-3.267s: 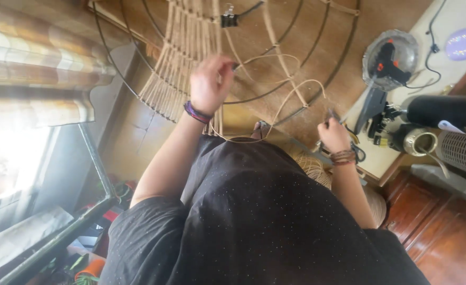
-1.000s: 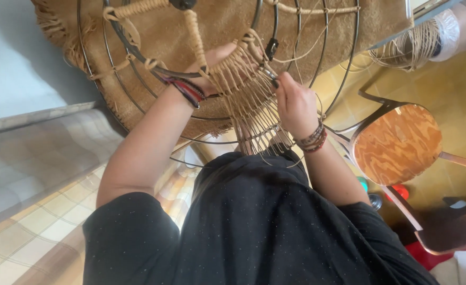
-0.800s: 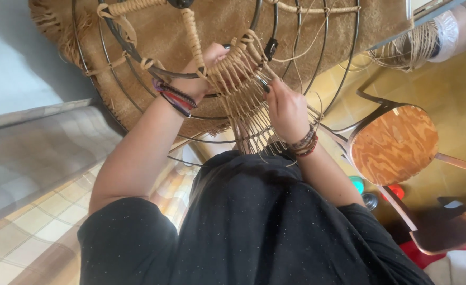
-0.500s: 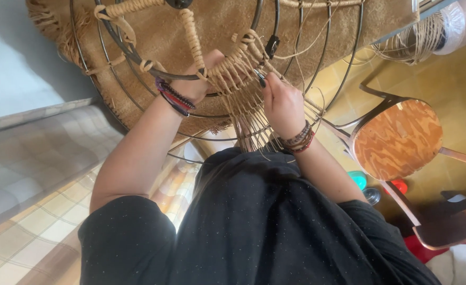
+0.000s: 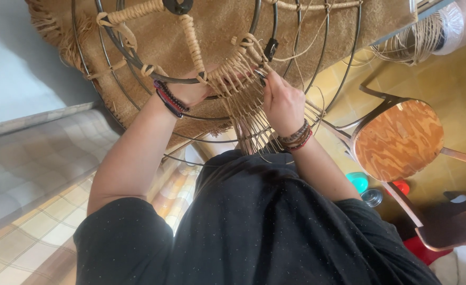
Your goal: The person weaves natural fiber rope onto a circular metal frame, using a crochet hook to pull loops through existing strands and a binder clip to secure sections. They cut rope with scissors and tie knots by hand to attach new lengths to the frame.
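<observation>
Partly hidden: left hand behind cords, grip unclear; right hand fingers pinching cords.

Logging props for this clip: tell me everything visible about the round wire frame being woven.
The wire frame is a dark metal ring set: concentric hoops joined by radial spokes, partly wrapped and woven with tan cord. It stands tilted before the person, against tan fringed fabric. The left hand grips an inner hoop; the right hand pinches strands at the woven section.
</observation>
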